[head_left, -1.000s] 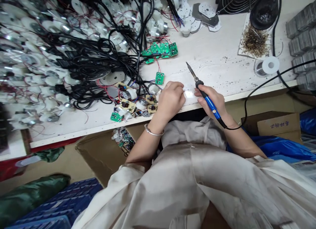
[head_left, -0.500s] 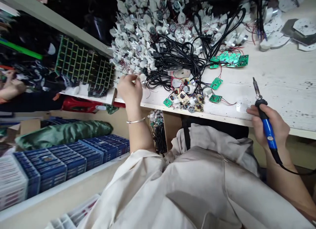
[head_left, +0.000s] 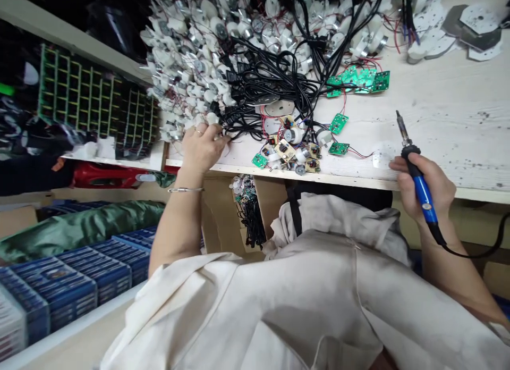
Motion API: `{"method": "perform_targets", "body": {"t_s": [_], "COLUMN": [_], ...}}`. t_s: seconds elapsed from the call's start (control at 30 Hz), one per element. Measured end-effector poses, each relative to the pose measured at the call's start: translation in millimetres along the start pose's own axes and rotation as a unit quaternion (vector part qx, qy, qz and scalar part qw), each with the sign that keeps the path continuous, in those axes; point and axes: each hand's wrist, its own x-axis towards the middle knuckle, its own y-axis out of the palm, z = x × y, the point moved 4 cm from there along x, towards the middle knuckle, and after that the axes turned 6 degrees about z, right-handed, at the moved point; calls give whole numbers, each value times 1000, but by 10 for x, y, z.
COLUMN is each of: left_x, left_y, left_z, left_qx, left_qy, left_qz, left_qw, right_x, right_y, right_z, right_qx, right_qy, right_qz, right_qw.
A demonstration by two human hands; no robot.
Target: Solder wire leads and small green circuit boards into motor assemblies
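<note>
My left hand (head_left: 201, 148) rests at the bench's front edge, fingers curled against the black power cords (head_left: 271, 77) and the heap of white motor units (head_left: 187, 67). Whether it grips anything cannot be told. My right hand (head_left: 434, 186) holds a blue-handled soldering iron (head_left: 423, 195), its metal tip pointing up and away from me. Just left of that tip lies a pale round disc (head_left: 382, 154). Between my hands sit small circuit boards with motors (head_left: 289, 152), and green circuit boards (head_left: 353, 78) lie farther back.
White metal plates (head_left: 478, 24) lie at the bench's far right corner. A yellow-green wire rack (head_left: 91, 104) stands beyond the bench's left end. Below it are a green tarp (head_left: 75, 229), blue boxes (head_left: 51, 285) and a cardboard box (head_left: 215, 221).
My view has swung left, so the bench sits farther right. My left hand has moved from beside the small boards to the cords and motor heap. My right hand still holds the iron.
</note>
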Motion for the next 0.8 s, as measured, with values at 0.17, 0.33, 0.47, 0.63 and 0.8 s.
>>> {"method": "perform_targets", "body": {"t_s": [0.17,0.33,0.47,0.63,0.8], "left_x": [167,105,-6,141,301], "left_y": [12,-51,-206,-255,-82], "left_z": [221,10,-374,-1291,-2411], "left_qx": [-35,-89,-300,-547,-659], "left_qy": [-30,-19,-40,52,144], "left_qz": [26,-114,-291,-201,-100], "left_qw": [999,989,908,811,732], "right_x": [37,73,138,159,139], "right_y": [12,2,45,71,51], "right_z": [64,195,253,243,284], "right_qx": [31,-7,-10,-19,-21], "right_qy": [-78,-63,-51,-60,-79], "right_qz": [5,24,34,13,-17], "right_qw": [996,998,998,998,996]}}
